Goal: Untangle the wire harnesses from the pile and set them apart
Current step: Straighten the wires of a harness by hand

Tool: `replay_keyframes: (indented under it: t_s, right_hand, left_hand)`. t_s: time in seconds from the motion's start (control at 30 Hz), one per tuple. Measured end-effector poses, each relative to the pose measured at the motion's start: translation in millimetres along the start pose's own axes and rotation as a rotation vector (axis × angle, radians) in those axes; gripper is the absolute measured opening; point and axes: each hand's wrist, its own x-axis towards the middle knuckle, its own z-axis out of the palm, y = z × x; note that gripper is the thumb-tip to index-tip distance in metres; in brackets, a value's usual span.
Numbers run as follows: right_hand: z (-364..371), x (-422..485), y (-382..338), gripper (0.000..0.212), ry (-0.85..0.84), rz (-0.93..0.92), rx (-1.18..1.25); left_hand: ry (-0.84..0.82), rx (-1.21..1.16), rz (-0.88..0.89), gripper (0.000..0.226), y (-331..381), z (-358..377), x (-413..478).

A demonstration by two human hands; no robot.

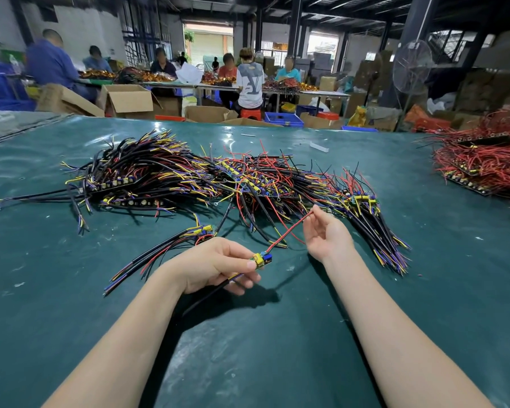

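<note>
Entry: one harness (261, 259) was in hand, lifted clear of the green mat (71, 290), near and centre, just short of the main pile (218, 178).

Left hand (215, 263): fingers and thumb were curled round the harness's small yellow-and-blue module, with its black cable (206, 295) trailing out under the palm toward the near left.

Right hand (327, 234): thumb and forefinger pinched the red lead (289, 232) near its far end, the other fingers loosely spread.

Key relation: the red lead ran in one straight line from the module up and to the far right, ending at the right hand's pinch. That was the long axis, diagonal from near-left to far-right. The right hand was the nearer of the two to the pile, its fingertips just beside the pile's near edge. Judged: any pull to free the lead would have to run along that diagonal, away from the pile.

Laid apart: a few harnesses (165, 251) lay left of the left hand, and a combed bundle (374, 228) lay right of the right hand (both well separated from each other).

Not resolved: whether the lead's tip ended at the pinch or carried on into the tangle; the cable's run beneath the left hand and its shadow; which strands in the pile interlocked. A separate red heap (483, 163) at far right was cut off by the frame edge.
</note>
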Motion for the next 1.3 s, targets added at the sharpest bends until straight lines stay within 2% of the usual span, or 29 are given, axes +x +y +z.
replay_keyframes:
  t_s: [0.07,0.1,0.17,0.23,0.3,0.4,0.47,0.73,0.87,1.0,1.13,1.3]
  right_hand:
    - [-2.4,1.0,-0.3,0.021,-0.053,0.038,0.031]
    - [-2.4,1.3,0.2,0.023,-0.079,0.033,-0.005]
    - [0.2,-0.6,4.8,0.026,-0.103,-0.034,-0.169]
    - [5.4,-4.9,15.1,0.022,-0.141,-0.179,-0.406]
    - [12.9,-14.4,28.5,0.019,-0.280,-0.316,-0.648]
    - [23.8,-28.1,46.4,0.022,-0.540,-0.472,-0.958]
    - [27.0,-34.3,51.7,0.019,-0.615,-0.567,-1.118]
    - [26.7,-44.2,56.0,0.034,-0.608,-0.827,-1.356]
    - [27.4,-42.4,49.6,0.027,-0.556,-0.881,-1.404]
    - [26.6,-37.5,35.4,0.017,-0.472,-0.854,-1.275]
    - [29.7,-36.1,19.4,0.020,-0.443,-0.844,-1.200]
    - [38.5,-9.5,-30.6,0.019,-0.162,-0.919,-1.089]
  left_hand:
    - [0.052,-0.046,0.048,0.019,2.0,3.8,1.5]
    - [0.141,-0.069,0.076,0.020,3.6,4.7,3.3]
    - [0.383,-0.160,0.136,0.019,7.4,2.5,8.9]
    - [0.536,-0.274,0.191,0.013,11.8,-2.0,12.0]
    - [0.614,-0.303,0.218,0.011,12.6,-4.3,11.9]
    - [0.646,-0.234,0.232,0.011,10.2,-2.1,11.2]
    - [0.649,-0.184,0.253,0.012,9.7,0.0,11.9]
    - [0.714,-0.170,0.318,0.010,6.3,7.4,15.6]
    - [0.553,-0.193,0.310,0.018,9.6,10.7,15.7]
    - [0.417,-0.182,0.263,0.022,14.4,21.3,17.4]
    - [0.360,-0.255,0.239,0.021,12.8,28.1,20.2]
    - [0.362,-0.196,0.237,0.015,-0.8,27.8,24.9]
